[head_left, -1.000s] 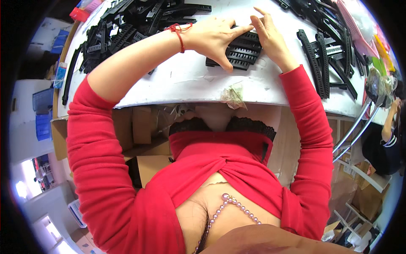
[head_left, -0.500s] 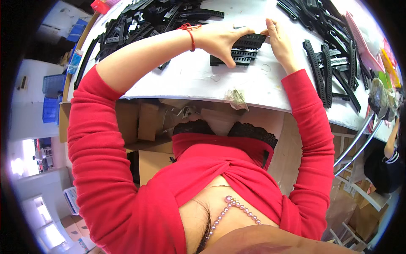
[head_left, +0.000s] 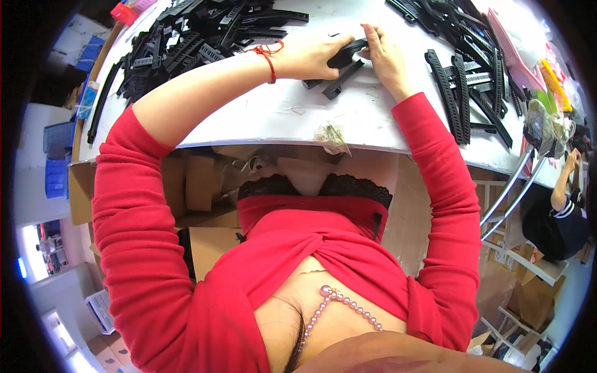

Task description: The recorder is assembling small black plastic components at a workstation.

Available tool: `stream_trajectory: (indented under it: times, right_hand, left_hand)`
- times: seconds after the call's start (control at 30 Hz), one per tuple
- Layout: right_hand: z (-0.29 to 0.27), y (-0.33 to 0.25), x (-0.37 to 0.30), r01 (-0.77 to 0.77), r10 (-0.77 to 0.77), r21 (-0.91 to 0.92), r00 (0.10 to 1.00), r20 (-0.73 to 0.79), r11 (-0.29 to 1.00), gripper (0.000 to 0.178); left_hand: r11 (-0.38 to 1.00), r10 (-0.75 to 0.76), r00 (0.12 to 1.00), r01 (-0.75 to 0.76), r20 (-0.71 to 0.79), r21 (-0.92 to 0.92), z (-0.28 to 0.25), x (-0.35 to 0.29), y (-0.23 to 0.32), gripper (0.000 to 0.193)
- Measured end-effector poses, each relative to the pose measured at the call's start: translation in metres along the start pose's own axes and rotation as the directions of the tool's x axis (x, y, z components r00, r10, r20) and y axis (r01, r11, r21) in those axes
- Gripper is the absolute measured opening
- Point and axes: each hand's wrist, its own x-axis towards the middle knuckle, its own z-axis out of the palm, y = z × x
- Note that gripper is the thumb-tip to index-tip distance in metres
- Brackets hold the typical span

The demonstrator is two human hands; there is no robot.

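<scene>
Over the white table (head_left: 249,121), my left hand (head_left: 305,57), with a red string on its wrist, is closed around a black plastic strip (head_left: 349,55). My right hand (head_left: 387,59) has its fingers closed at the right end of that strip, with one finger pointing upward. Just below the held piece, a second black strip (head_left: 343,79) lies at a slant, close to my left thumb. Another dark piece is partly hidden beneath my left hand. Exactly how the fingertips meet the strip is hard to make out.
A large heap of black slotted strips (head_left: 186,40) covers the far left. More strips (head_left: 461,93) lie at the right beside a pink basket (head_left: 513,53). Clear plastic scrap (head_left: 333,138) sits at the front edge. Another person's arm (head_left: 563,186) shows at far right.
The grouped strips, slots showing before, are now separated and turned. One is between my hands, another slants below. My right fingers have closed in on it. The whole view has shifted slightly.
</scene>
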Motion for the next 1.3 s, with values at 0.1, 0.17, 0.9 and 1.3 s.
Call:
stream_trajectory:
  times: [0.1,0.17,0.9,1.3]
  right_hand:
    - [-0.004,0.004,0.007,0.116,-0.111,0.014,0.977,-0.184,0.993,0.066]
    - [-0.017,0.001,0.010,0.317,-0.398,-0.291,0.873,-0.281,0.903,0.051]
    - [-0.027,-0.074,-0.027,0.331,-0.093,-0.164,0.640,0.763,0.929,0.043]
    - [0.097,-0.173,-0.107,0.606,-0.515,0.019,0.659,0.549,0.796,0.046]
  left_hand:
    - [0.963,-0.022,0.995,0.049,0.102,-0.265,-0.017,0.011,0.000,0.076]
    - [0.917,-0.079,0.995,0.095,0.057,-0.388,-0.003,0.017,-0.024,0.078]
    - [-0.176,-0.748,-0.168,0.983,-0.642,-0.052,-0.067,-0.482,-0.098,0.074]
    - [0.739,-0.506,0.637,-0.027,-0.582,-0.673,-0.010,-0.235,0.060,0.039]
